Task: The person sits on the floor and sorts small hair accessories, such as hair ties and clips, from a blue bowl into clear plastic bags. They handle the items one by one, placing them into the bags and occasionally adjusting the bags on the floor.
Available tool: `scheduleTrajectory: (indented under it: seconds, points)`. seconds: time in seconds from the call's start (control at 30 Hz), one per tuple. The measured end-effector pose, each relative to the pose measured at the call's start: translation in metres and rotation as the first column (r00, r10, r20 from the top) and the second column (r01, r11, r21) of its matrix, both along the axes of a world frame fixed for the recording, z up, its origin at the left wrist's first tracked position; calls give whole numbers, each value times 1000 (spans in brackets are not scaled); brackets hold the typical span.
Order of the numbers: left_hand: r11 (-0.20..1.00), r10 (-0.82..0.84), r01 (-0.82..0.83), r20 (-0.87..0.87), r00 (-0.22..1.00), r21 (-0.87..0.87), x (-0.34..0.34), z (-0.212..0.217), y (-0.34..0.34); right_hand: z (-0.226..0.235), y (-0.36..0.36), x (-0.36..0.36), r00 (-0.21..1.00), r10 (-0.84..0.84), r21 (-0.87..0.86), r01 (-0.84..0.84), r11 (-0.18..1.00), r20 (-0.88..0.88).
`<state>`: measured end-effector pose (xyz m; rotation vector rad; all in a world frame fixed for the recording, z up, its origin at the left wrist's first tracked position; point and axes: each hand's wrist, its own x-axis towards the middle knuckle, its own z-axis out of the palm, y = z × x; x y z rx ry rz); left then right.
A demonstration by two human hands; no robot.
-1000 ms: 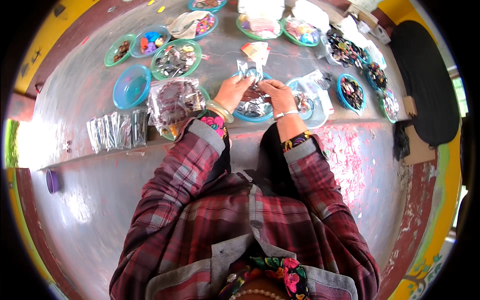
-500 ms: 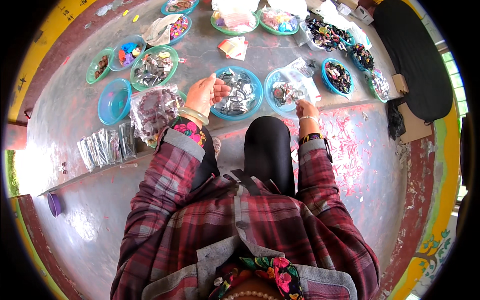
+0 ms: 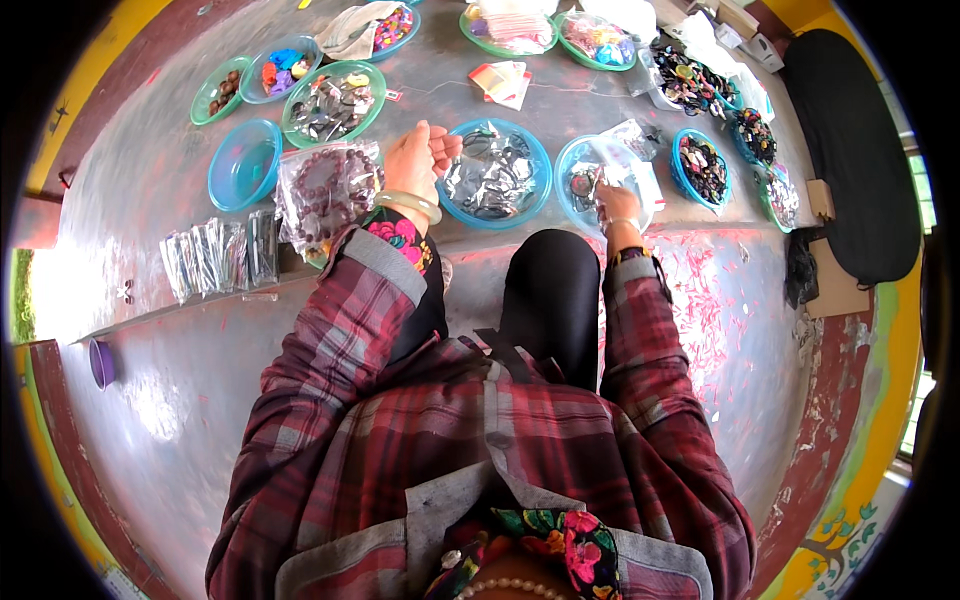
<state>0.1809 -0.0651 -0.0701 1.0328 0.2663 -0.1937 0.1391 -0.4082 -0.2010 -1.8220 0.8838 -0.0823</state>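
Note:
My left hand (image 3: 418, 165), with a pale bangle at the wrist, hovers at the left rim of a blue basket (image 3: 543, 190) holding dark pieces in clear wrappers (image 3: 490, 170). Its fingers are loosely bent and apart, and nothing shows in them. Further right, my right hand (image 3: 618, 204) reaches down into another blue basket (image 3: 563, 205). Small dark and reddish pieces (image 3: 583, 184) lie there beside clear plastic bags (image 3: 620, 150). The right fingers are bent together at these pieces; what they pinch, if anything, is too small to make out.
Left of my left hand lie a clear bag of dark red beads (image 3: 325, 190), an unfilled blue basin (image 3: 245, 165) and slim wrapped packets (image 3: 215, 260). Several filled baskets stand farther back, including a green one (image 3: 335, 105). Red scraps (image 3: 700, 300) litter the lower floor, below a step edge.
My right hand has moved left, from the basket's right edge to over the small pieces in it. My left hand stays nearly in place. The whole view has shifted slightly.

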Motion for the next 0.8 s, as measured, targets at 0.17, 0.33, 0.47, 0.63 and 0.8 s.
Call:
scheduleTrajectory:
  seconds: [0.17,0.33,0.47,0.63,0.8]
  points:
    - [995,71,-77,-98,993,-58,2,1,7,74,112,42,601,799,-46,-799,600,-24]
    - [994,59,-66,-77,995,-83,2,-4,6,42,146,58,110,917,-392,-918,-54,-382]
    - [995,47,-52,-56,997,-87,2,-6,9,33,157,58,17,880,-410,-889,-204,-474]
    - [999,19,-20,-29,999,-46,2,-5,7,15,155,59,4,896,-408,-891,-198,-444]
    - [999,19,-21,-56,998,-37,0,-1,8,3,141,64,93,902,-427,-898,-107,-421]
